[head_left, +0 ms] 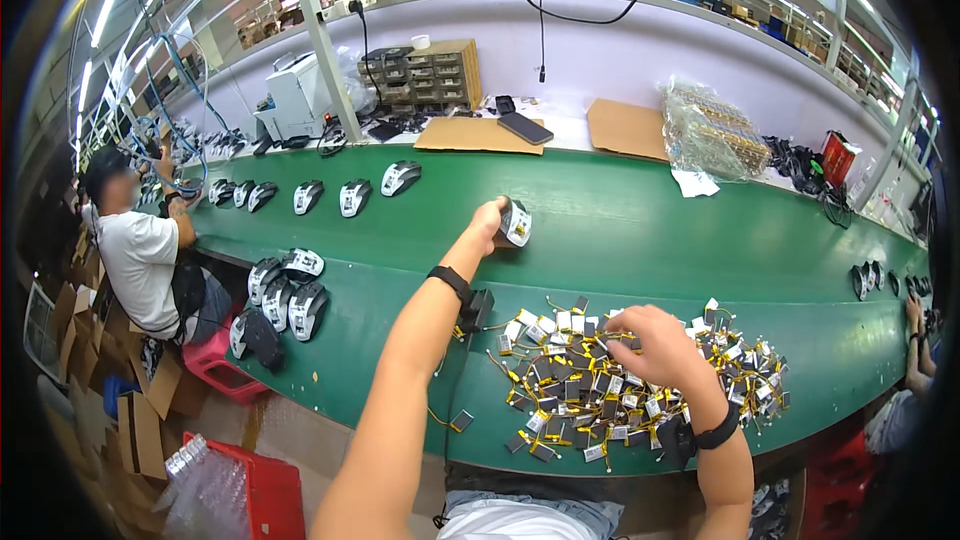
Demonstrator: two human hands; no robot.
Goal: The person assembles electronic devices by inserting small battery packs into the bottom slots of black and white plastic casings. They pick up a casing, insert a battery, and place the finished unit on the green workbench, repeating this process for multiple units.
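Note:
My left hand (490, 223) is stretched forward over the green conveyor and grips a computer mouse (517, 224) with its inner parts showing. My right hand (662, 345) hovers over a wide pile of small battery packs (570, 390), thumb and fingers curved and apart. Nothing can be made out between them. The packs are silver and dark grey, with yellow tape and thin wires. A small black box (476, 312) stands left of the pile, beneath my left forearm.
Several half-built mice (290, 305) lie at the near left; others (354, 197) line the green belt (600, 210). Cardboard sheets (628, 128), a phone (525, 127) and a bagged tray stack (715, 130) lie behind. A co-worker (140, 260) sits left; another person's arm (915, 345) is at right.

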